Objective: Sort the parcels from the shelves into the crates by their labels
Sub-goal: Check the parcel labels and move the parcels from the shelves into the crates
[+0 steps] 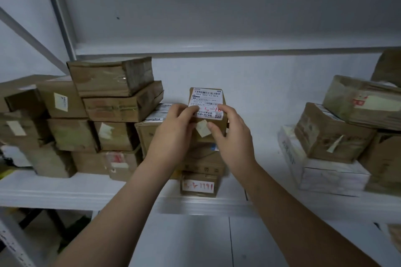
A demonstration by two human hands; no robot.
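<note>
Parcel (pixel 207 106): small brown cardboard box, held upright at frame centre, front face toward cam. White shipping label (pixel 206 94) covers most of the upper front. It has a barcode strip at 12 o'clock, printed digits under it, red handwritten marks across the middle and a QR code at its 5 o'clock corner. Small off-white sticker (pixel 202 129) sits tilted just below the label.

L hand (pixel 173 132) grips the parcel's 9 o'clock edge, fingers curled onto the label's lower-left corner. R hand (pixel 232 136) grips the 3 o'clock edge, fingertips on the label's right side, thumb beside the sticker. Both forearms come up from 6 o'clock.

Parcel is above a short stack on the white shelf (pixel 65 188); can't tell if it rests on the stack or is lifted off. The stack's front box, the small box (pixel 198 184) at 6 o'clock from the parcel, has a label w/ red writing.

Left pile (pixel 108 104) of taped brown boxes at 9 o'clock, several w/ pale stickers. Right pile (pixel 334 132) at 3 o'clock: brown boxes on a white box (pixel 325 171).
</note>
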